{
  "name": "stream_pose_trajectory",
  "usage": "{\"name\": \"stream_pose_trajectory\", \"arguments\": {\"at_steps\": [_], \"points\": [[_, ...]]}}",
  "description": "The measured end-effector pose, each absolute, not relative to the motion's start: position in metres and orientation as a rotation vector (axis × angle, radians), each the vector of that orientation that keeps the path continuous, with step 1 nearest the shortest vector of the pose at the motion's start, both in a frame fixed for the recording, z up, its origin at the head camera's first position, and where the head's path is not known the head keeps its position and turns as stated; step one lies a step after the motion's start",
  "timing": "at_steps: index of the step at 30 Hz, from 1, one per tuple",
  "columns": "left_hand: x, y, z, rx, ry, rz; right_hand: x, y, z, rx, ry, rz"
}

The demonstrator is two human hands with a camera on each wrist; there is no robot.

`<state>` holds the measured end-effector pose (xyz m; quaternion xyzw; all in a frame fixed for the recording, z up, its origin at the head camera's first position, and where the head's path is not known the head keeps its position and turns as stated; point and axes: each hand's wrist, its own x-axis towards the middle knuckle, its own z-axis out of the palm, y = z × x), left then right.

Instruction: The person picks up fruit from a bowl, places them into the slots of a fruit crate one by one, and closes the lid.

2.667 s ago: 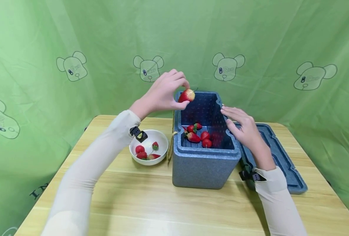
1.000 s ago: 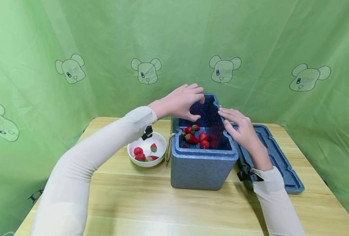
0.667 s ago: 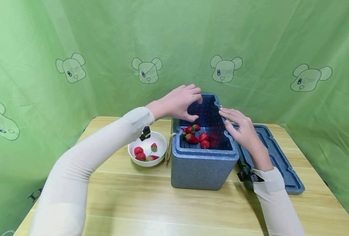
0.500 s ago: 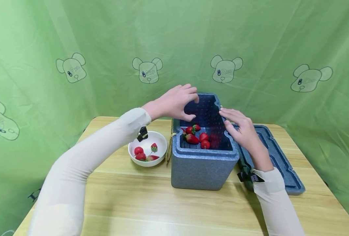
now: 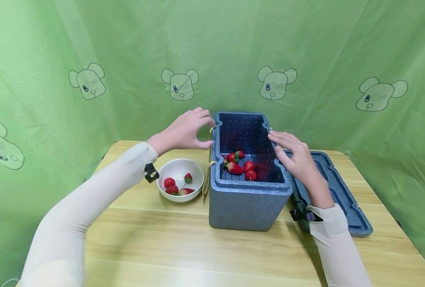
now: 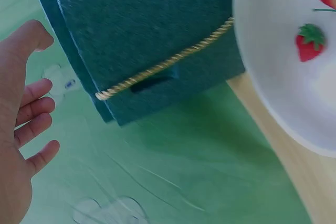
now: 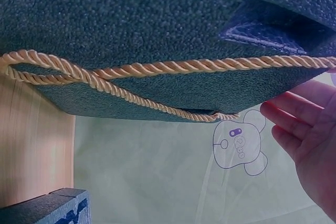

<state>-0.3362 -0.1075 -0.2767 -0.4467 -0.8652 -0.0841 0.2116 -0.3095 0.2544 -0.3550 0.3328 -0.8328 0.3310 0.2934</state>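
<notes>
Currently your left hand (image 5: 183, 133) carries nothing: fingers loosely spread, grip slack, hovering just left of the foam box (image 5: 248, 199) near its upper left corner, above the bowl (image 5: 194, 191). In the left wrist view the same hand (image 6: 21, 124) shows an open palm beside the box wall and its rope handle (image 6: 168, 64). Your right hand (image 5: 293, 157) lies flat on the box's right rim, fingers straight, bracing it, pinching nothing. Strawberries in the box (image 5: 241, 165) sit on its floor, centre frame. Strawberries in the bowl (image 5: 176, 185) remain lower left of the box, on the bench (image 5: 162, 247). Box lid (image 5: 341, 199) lies on the right, touching the box.

Step, as I read it: between berries, left hand heading back to the bowl. Next move calls for dropping the left hand to the bowl and a light pinch on one berry; keep the right hand steadying the rim.
</notes>
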Motion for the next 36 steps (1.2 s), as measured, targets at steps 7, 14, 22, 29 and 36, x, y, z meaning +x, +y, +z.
{"name": "stream_pose_trajectory", "arguments": {"at_steps": [7,14,22,29,36], "points": [[-0.332,-0.140,-0.307,-1.167,-2.485,-0.309,-0.311,0.254,-0.356,0.880,-2.222,0.880],[-0.328,-0.167,-0.347,-1.136,-2.643,-0.318,-0.311,0.255,-0.357,0.874,-2.223,0.880],[-0.323,-0.188,-0.371,-1.126,-2.834,-0.267,-0.310,0.254,-0.355,0.867,-2.231,0.891],[-0.322,-0.195,-0.374,-1.144,-2.966,-0.158,-0.309,0.255,-0.354,0.856,-2.239,0.896],[-0.319,-0.194,-0.376,-1.142,-3.061,-0.074,-0.311,0.254,-0.356,0.870,-2.226,0.901]]}}
